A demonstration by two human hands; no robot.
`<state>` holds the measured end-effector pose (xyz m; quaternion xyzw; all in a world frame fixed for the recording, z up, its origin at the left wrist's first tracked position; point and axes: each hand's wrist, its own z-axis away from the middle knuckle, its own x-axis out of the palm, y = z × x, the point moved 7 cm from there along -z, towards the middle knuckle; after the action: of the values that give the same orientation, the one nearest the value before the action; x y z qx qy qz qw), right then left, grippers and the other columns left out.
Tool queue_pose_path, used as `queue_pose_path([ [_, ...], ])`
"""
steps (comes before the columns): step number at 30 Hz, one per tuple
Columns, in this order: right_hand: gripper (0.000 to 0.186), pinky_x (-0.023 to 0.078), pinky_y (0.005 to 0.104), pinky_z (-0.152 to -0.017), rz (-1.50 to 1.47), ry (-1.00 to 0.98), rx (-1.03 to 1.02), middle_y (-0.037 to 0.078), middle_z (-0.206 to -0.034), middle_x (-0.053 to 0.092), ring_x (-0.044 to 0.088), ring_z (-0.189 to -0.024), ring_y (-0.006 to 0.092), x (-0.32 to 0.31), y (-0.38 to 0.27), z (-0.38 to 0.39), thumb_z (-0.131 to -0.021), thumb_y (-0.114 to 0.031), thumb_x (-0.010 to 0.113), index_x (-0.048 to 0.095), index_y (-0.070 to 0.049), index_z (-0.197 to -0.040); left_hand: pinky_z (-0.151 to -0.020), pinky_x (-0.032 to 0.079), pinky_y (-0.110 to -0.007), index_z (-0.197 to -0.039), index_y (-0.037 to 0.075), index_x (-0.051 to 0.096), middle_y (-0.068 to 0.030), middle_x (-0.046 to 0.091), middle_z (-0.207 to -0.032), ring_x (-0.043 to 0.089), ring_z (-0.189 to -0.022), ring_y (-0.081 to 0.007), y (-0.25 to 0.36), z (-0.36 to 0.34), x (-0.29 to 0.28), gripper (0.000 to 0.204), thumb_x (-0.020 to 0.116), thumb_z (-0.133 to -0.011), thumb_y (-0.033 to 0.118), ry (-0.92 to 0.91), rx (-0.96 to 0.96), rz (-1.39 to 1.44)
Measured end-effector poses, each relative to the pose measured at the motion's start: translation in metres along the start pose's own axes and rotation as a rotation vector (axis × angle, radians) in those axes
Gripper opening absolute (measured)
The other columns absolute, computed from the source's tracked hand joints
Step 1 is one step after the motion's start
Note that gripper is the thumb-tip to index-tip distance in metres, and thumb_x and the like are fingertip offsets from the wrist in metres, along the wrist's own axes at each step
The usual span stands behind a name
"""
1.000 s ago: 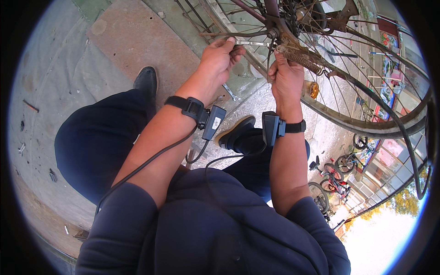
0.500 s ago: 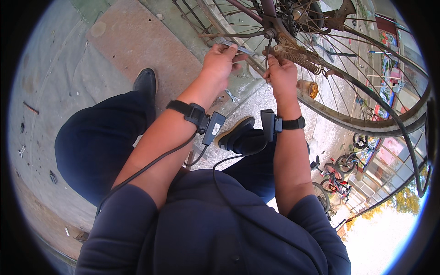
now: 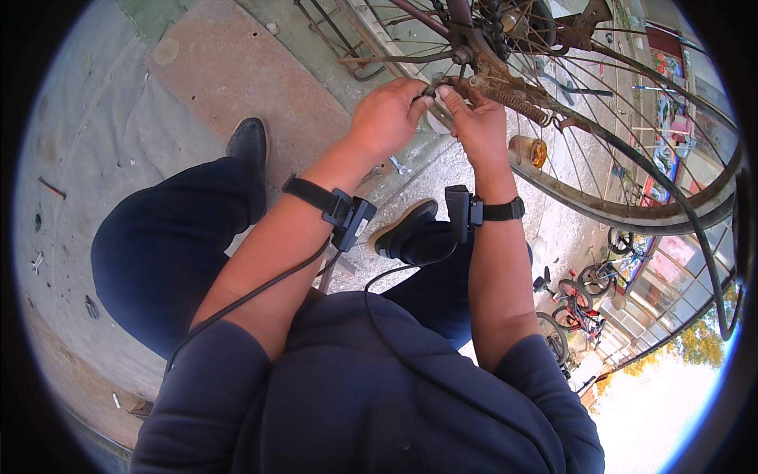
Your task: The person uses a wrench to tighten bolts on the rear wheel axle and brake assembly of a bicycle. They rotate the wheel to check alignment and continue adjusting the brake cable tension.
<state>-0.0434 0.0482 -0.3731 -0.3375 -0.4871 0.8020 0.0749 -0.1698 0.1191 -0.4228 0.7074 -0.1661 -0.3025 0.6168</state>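
Both hands meet beside the rear axle of an upturned-looking bicycle, whose spoked wheel (image 3: 612,207) fills the upper right. My left hand (image 3: 387,117) is closed, thumb and forefinger pinched at a small dark piece I cannot make out. Close against those fingertips, my right hand (image 3: 478,125) is closed too, its thumb toward the same spot and its other fingers partly hidden. Just above the right hand are the rusty bracket (image 3: 493,73) and a coil spring (image 3: 517,106). The axle nut (image 3: 463,55) shows above the fingers.
A rusty metal plate (image 3: 237,71) lies on the floor at upper left. A small wrench (image 3: 397,164) rests below my left hand, and an amber jar (image 3: 529,150) stands by the wheel rim. Several bicycles (image 3: 580,304) stand far right. Black cables run from my wrist straps.
The wrench that was in my left hand is out of sight now. My left hand has turned and moved right, bringing its fingertips to those of my right hand.
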Motion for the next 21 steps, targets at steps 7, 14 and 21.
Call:
queue_pose_path([
  [7,0.024,0.034,0.0220,-0.043,-0.107,0.066,-0.007,0.003,-0.079,0.067,0.047,-0.052,0.0041,0.000,-0.002,0.001,-0.087,-0.018,0.076,0.068,0.001,-0.098,-0.073,0.051,-0.036,-0.105,0.001,0.065,-0.0096,0.066,-0.089,0.064,-0.080,-0.0228,-0.021,-0.004,0.006,0.023,0.064,-0.095,0.022,-0.158,-0.162,0.362],
  [14,0.024,0.037,0.0253,-0.045,-0.099,0.293,-0.052,-0.002,-0.058,0.059,0.048,-0.050,0.0043,0.002,-0.005,0.007,-0.083,-0.019,0.077,0.069,0.002,-0.075,-0.064,0.048,-0.024,-0.094,0.008,0.061,-0.0045,0.067,-0.089,0.063,-0.077,-0.0128,-0.053,0.016,0.015,0.013,0.062,-0.097,0.021,-0.084,-0.764,1.293],
  [21,0.036,0.036,0.0257,-0.045,-0.075,0.424,-0.107,-0.002,-0.053,0.055,0.047,-0.051,0.0036,0.006,-0.012,0.005,-0.082,-0.020,0.079,0.062,0.000,-0.057,-0.057,0.046,-0.024,-0.095,0.006,0.057,-0.0065,0.064,-0.086,0.061,-0.072,-0.0135,-0.047,0.005,0.024,0.010,0.060,-0.097,0.016,0.056,-0.810,1.595],
])
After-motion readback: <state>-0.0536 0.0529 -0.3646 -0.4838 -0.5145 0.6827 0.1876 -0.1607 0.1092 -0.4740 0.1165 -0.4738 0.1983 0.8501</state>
